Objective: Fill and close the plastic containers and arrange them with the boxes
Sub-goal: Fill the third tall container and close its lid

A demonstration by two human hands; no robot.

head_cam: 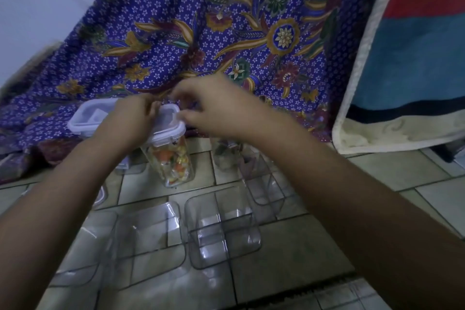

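On the tiled floor, far left, a clear tub with a white clip lid sits against the purple floral cloth, partly hidden behind your left hand.

Left hand: curled over the near-left edge of the lid of the tall filled container. Grip looks narrow, fingers pressed to the lid; how firmly, cannot tell through the blur.

Tall container: upright on the floor between your hands, clear rigid plastic, square section with rounded corners, packed with small orange, yellow and white pieces. Lid is translucent white with hinged flaps.

Right hand: fingertips pinched at the lid's far-right corner, seemingly on a flap. Whether that flap is latched is not visible.

Risks, as a judgement:
- Uneven downward pressure on a tall, narrow body could tip it; smooth tile gives little friction.
- A flap snapped over a badly seated lid may leave one corner raised.
- Your forearms pass over the empty clear containers nearest you; these are light and thin-walled, and a dropped elbow would scatter them.

Right of the hands: another clear container with darker contents, blurred. Further right, a striped towel, soft pile, hanging down to the floor.
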